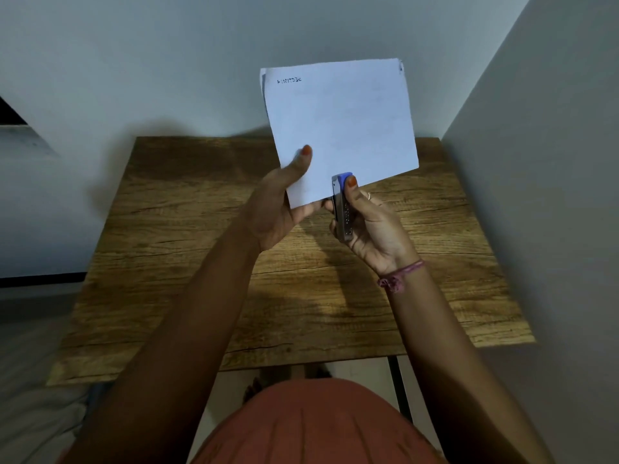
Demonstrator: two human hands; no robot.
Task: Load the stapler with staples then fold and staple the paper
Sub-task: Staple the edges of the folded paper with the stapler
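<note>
Paper [341, 128]: folded, held above the table's [201, 279] far edge.
Left hand [281, 202]: pinches the paper's near-left corner.
Right hand [371, 226]: grips the stapler [341, 205], clamped over the paper's near edge.

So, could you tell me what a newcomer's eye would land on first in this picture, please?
First the white folded paper, held up above the far side of the wooden table by the left hand, its thumb on the front. Next the small blue and metal stapler in the right hand, clamped over the paper's lower edge.
</note>
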